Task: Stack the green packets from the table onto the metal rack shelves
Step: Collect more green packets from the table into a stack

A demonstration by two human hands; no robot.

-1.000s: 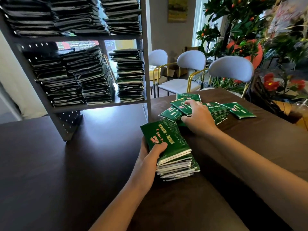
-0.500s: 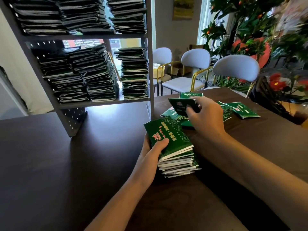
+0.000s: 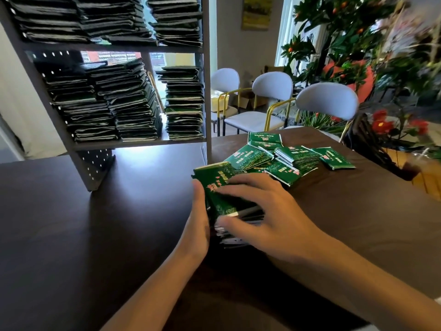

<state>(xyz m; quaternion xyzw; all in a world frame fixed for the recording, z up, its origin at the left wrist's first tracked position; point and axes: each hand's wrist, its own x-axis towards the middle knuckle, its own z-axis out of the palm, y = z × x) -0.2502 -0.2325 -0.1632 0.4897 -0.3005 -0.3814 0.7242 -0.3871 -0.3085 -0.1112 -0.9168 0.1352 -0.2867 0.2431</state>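
My hands blur a little at the fingertips, and the lower layers of the bundle of green packets (image 3: 218,187) are hidden behind my right hand (image 3: 267,218) — only pale edges show beneath it. My left hand (image 3: 199,225) stands against the bundle's left side, thumb along its edge; its other fingers are out of sight behind the bundle, so I cannot tell how far they wrap it. My right hand lies over the top packet with fingers spread and slightly bent, the thumb against the near edge. Whether they grip or merely press is unclear.

Beyond, to the far right on the dark table (image 3: 71,235), lies a loose heap of green packets (image 3: 281,156), overlapping and tilted. At far left stands the metal rack (image 3: 207,91); its upper shelf is cut off by the frame. Both shelves hold tall stacks of packets (image 3: 128,103), dark in shadow — three stacks on the lower one, the middle leaning. Grey chairs (image 3: 272,87) and a blurred plant (image 3: 346,44) sit behind.
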